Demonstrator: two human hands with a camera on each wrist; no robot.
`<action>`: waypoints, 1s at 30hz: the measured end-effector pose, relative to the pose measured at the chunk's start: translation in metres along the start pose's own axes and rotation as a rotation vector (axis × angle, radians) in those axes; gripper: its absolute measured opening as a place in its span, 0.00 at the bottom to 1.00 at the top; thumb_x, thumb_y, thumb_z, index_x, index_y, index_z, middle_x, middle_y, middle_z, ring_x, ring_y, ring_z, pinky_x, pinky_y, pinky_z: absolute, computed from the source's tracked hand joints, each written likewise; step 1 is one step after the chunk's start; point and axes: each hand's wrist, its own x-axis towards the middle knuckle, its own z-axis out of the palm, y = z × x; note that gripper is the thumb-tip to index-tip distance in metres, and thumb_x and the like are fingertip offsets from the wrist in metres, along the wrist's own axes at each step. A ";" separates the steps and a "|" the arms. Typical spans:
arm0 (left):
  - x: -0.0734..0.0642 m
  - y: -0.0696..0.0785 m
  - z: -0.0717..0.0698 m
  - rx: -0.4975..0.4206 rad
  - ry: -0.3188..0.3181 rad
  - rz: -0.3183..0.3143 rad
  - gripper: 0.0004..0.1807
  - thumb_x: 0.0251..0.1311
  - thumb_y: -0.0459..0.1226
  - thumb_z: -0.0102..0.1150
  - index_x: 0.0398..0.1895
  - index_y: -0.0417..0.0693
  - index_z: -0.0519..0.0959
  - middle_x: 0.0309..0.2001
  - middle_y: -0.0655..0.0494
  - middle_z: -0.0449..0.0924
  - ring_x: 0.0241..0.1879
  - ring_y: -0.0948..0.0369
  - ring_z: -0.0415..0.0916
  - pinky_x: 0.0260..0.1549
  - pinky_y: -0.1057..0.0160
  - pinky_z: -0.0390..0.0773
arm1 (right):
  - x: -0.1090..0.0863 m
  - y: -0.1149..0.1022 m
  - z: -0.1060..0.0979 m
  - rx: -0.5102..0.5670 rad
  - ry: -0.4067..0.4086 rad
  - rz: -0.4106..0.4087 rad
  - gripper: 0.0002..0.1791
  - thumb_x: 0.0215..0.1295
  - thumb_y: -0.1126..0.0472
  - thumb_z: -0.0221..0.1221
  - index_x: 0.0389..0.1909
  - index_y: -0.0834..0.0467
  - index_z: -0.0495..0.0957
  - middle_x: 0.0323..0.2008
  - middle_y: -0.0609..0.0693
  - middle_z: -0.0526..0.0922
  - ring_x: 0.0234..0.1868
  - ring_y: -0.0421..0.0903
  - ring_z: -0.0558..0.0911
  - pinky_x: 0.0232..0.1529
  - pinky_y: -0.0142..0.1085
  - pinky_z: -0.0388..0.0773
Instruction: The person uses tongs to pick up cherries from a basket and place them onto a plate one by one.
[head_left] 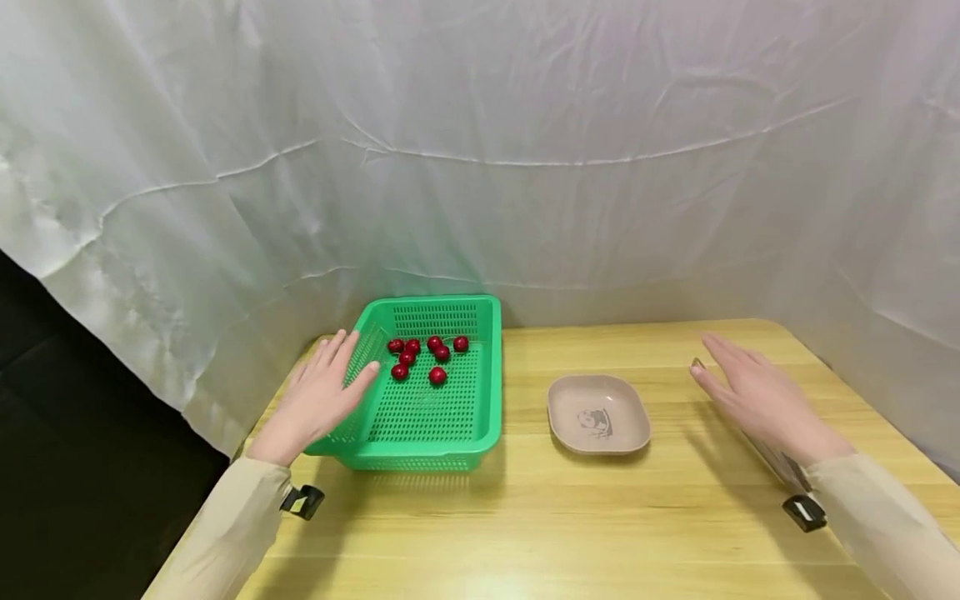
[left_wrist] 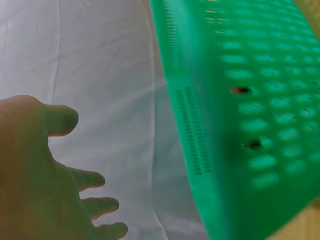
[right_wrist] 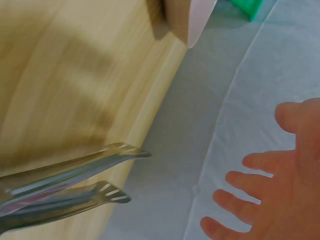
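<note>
In the head view my left hand (head_left: 321, 398) hovers by the left rim of a green plastic basket (head_left: 491, 400), fingers spread and holding nothing. Several dark red cherries (head_left: 438, 376) lie on the basket's slotted floor, mostly toward the back. On the right, my right hand (head_left: 761, 400) is held above the table with fingers straight and nothing in its grasp. Beneath it lie metal tongs (right_wrist: 75, 172), largely hidden by the hand in the head view; the right wrist view shows their two slotted ends apart. Between basket and tongs sits a shallow beige dish (head_left: 597, 413) with a panda print.
The light wooden table (head_left: 525, 533) carries all of these. A whitish cloth curtain (head_left: 570, 217) hangs along its back and sides. Dark material (head_left: 75, 467) shows at the far left, beyond the curtain's edge.
</note>
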 end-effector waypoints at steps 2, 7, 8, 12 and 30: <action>-0.003 -0.008 0.004 -0.016 0.002 -0.006 0.45 0.71 0.64 0.30 0.79 0.44 0.43 0.78 0.38 0.38 0.75 0.38 0.33 0.66 0.30 0.39 | -0.004 0.004 0.001 0.000 -0.023 0.014 0.39 0.78 0.44 0.41 0.75 0.70 0.49 0.70 0.75 0.53 0.66 0.77 0.56 0.62 0.69 0.53; -0.009 -0.024 0.014 -0.009 0.002 -0.030 0.44 0.72 0.63 0.29 0.79 0.43 0.43 0.77 0.37 0.38 0.75 0.37 0.34 0.65 0.29 0.41 | -0.014 0.015 0.004 -0.006 -0.050 0.031 0.39 0.78 0.43 0.39 0.74 0.71 0.49 0.70 0.76 0.52 0.66 0.77 0.55 0.62 0.69 0.52; -0.011 -0.027 0.016 -0.003 0.005 -0.034 0.44 0.72 0.62 0.30 0.79 0.42 0.44 0.77 0.37 0.38 0.75 0.37 0.34 0.65 0.29 0.41 | -0.016 0.017 0.004 -0.011 -0.045 0.027 0.39 0.78 0.44 0.40 0.74 0.72 0.50 0.70 0.76 0.52 0.66 0.77 0.56 0.62 0.69 0.53; -0.013 -0.038 0.023 0.017 0.005 -0.047 0.44 0.72 0.62 0.30 0.79 0.42 0.44 0.77 0.37 0.38 0.75 0.38 0.33 0.64 0.28 0.38 | -0.024 0.024 0.006 -0.030 -0.014 0.007 0.37 0.79 0.46 0.41 0.73 0.71 0.52 0.69 0.76 0.54 0.65 0.77 0.58 0.61 0.70 0.54; -0.010 -0.076 0.033 -0.016 -0.099 -0.042 0.37 0.73 0.42 0.41 0.80 0.47 0.42 0.79 0.46 0.35 0.75 0.41 0.31 0.64 0.27 0.30 | -0.049 0.049 0.023 -0.026 -0.067 0.087 0.39 0.78 0.44 0.41 0.74 0.71 0.49 0.68 0.79 0.54 0.61 0.82 0.58 0.56 0.73 0.54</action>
